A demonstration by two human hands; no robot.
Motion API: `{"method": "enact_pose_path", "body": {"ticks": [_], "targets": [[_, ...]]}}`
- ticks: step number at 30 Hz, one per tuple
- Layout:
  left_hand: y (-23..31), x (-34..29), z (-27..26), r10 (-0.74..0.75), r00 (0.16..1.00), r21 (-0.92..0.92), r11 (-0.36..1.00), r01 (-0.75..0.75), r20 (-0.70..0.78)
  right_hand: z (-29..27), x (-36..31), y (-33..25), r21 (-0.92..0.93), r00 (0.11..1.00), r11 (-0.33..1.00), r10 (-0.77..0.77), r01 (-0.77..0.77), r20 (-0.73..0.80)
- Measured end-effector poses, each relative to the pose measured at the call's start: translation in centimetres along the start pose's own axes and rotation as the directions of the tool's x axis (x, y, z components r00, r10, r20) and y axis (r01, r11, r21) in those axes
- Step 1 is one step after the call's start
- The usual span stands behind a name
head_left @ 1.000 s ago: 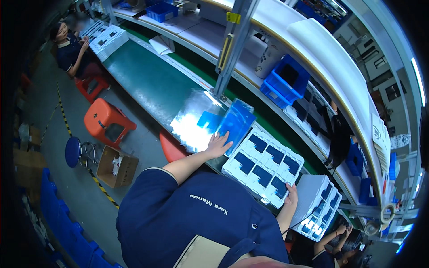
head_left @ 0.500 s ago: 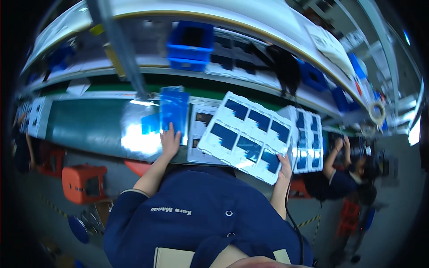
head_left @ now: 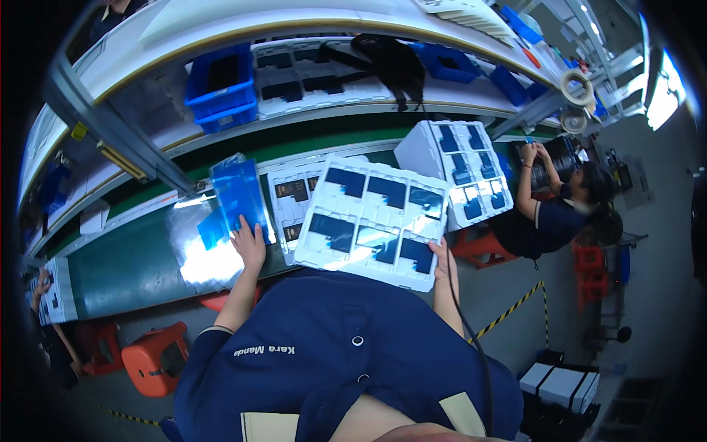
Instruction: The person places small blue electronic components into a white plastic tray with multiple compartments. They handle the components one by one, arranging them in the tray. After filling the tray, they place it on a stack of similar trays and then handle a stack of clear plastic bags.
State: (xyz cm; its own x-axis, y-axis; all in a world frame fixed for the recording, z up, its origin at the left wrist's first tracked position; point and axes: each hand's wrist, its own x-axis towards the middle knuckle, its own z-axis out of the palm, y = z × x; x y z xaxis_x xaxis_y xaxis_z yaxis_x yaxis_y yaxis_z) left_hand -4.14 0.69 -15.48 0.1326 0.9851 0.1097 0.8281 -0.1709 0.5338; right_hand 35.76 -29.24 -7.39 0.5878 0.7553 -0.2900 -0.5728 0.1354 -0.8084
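Observation:
My right hand (head_left: 443,264) grips the right edge of a white plastic tray (head_left: 353,218), thumb on top. Dark flat rectangular pieces with small blue tabs lie in the tray's pockets. It is held slightly tilted over another white tray (head_left: 289,208) with dark pieces, which it partly covers. My left hand (head_left: 249,249) lies with fingers outstretched on blue film sheets (head_left: 243,193) at the left of the trays. Beside those sheets, shiny clear film (head_left: 193,250) spreads over the green bench top (head_left: 125,272).
At right stands a stack of white trays (head_left: 471,177). Blue bins (head_left: 221,88), more trays and a black bag-like item (head_left: 390,66) sit on the shelf behind. A metal post (head_left: 125,132) rises at left. A co-worker (head_left: 563,210) sits at right; another person's hand (head_left: 43,281) shows far left.
The view has swung toward the right, so the bench appears shifted left. The held tray looks less slanted. My left hand stays on the blue sheets, my right hand on the tray.

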Motion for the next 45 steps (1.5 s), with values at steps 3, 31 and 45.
{"method": "enact_pose_path", "body": {"ticks": [3, 31, 45], "targets": [[0.1, -0.1, -0.4, -0.014, 1.000, -0.001, 1.000, 0.014, 0.015, 2.3, 0.6, -0.2, -0.001, 0.997, 0.999, 0.044, -0.044, 0.066], [1.3, 0.1, -0.3, -0.011, 1.000, 0.050, 0.999, 0.010, 0.009, 3.5, -2.0, -0.1, 0.212, 0.975, 0.953, -0.221, 0.215, 0.002], [2.0, 0.5, -2.9, -0.070, 0.993, -0.130, 0.988, 0.082, 0.095, -5.7, 3.4, -7.4, -0.405, 0.726, 0.865, -0.480, 0.297, -0.492]]}}
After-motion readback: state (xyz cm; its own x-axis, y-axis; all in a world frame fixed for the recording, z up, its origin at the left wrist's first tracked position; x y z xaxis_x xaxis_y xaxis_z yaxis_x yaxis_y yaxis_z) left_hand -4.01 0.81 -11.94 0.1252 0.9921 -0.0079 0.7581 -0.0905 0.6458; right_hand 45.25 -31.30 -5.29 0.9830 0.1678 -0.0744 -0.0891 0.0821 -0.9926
